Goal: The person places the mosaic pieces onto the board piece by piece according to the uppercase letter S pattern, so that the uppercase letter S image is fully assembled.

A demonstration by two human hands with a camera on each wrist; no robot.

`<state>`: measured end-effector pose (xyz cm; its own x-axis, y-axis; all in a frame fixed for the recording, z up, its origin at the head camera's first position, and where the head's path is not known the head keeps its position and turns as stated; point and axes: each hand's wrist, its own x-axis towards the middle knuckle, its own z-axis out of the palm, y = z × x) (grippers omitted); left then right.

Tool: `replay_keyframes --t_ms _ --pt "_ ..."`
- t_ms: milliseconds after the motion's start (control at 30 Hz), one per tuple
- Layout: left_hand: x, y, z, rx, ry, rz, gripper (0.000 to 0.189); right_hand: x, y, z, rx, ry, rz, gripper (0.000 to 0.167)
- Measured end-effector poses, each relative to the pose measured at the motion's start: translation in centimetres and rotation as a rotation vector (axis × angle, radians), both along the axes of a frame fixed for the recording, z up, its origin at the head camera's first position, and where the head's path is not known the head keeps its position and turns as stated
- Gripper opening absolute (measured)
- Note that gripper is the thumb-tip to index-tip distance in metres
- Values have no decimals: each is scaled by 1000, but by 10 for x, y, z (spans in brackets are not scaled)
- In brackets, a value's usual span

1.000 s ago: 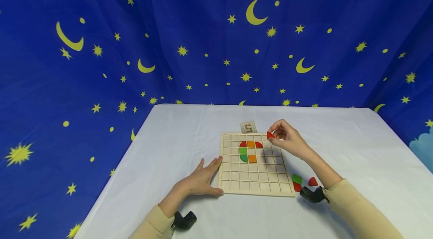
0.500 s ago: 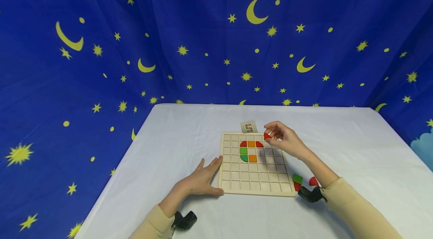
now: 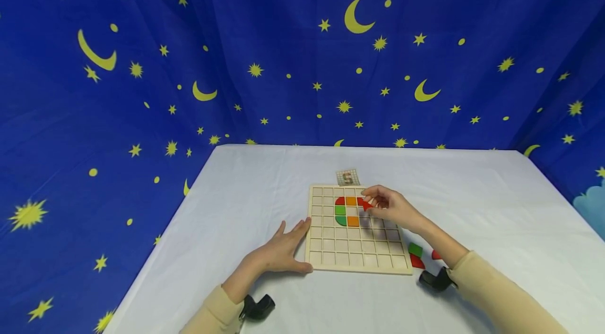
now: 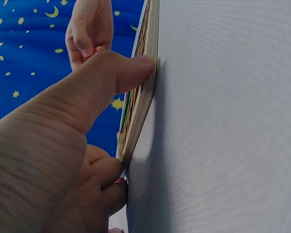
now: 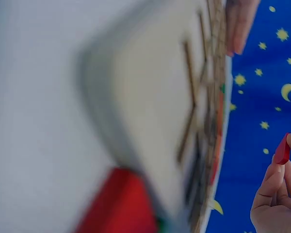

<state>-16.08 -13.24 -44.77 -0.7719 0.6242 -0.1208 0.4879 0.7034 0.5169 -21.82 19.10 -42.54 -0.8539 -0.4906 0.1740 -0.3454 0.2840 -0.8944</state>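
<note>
My right hand (image 3: 396, 211) pinches a small red tile (image 5: 282, 151) between thumb and fingers, above the wooden grid board (image 3: 329, 246). The tile's full outline is partly hidden by the fingers in the head view. Set in the board's squares are a red rounded tile (image 3: 340, 201), an orange square (image 3: 351, 201), a green square (image 3: 340, 210), a green rounded tile (image 3: 341, 221) and a second orange square (image 3: 353, 221). Another red tile in the top row is mostly behind the held one. My left hand (image 3: 282, 252), fingers spread, rests against the board's left edge and near corner.
A small card (image 3: 347, 177) with an S-shaped pattern lies just behind the board. Right of the board lie a loose green tile (image 3: 415, 249), a red tile (image 3: 417, 261) and another red tile (image 3: 435, 254) partly covered by the right forearm. Beneath everything is a white tabletop (image 3: 264, 181).
The right hand has carried the red tile leftward and nearer to me, from the board's far right corner to beside the top row's coloured tiles. The left hand stays put.
</note>
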Motion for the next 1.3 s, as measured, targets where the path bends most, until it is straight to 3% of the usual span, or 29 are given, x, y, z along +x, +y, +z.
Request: replay_keyframes --t_ms 300,567,867,1067,1200,1300 --pt "0 0 -1 1 -8 6 109 2 -2 -13 49 -10 41 41" --pt "0 0 -2 -4 -20 18 110 0 -6 -21 156 -13 64 41" --pt "-1 0 -1 3 -13 7 108 17 -18 5 235 74 86 35" --pt "-1 0 -1 -4 -10 9 109 20 -20 10 224 79 94 38" --pt "-1 0 -1 -6 -10 9 109 19 -18 7 225 71 87 38" --pt "-1 0 -1 -5 -9 9 109 10 -13 -9 231 77 79 38"
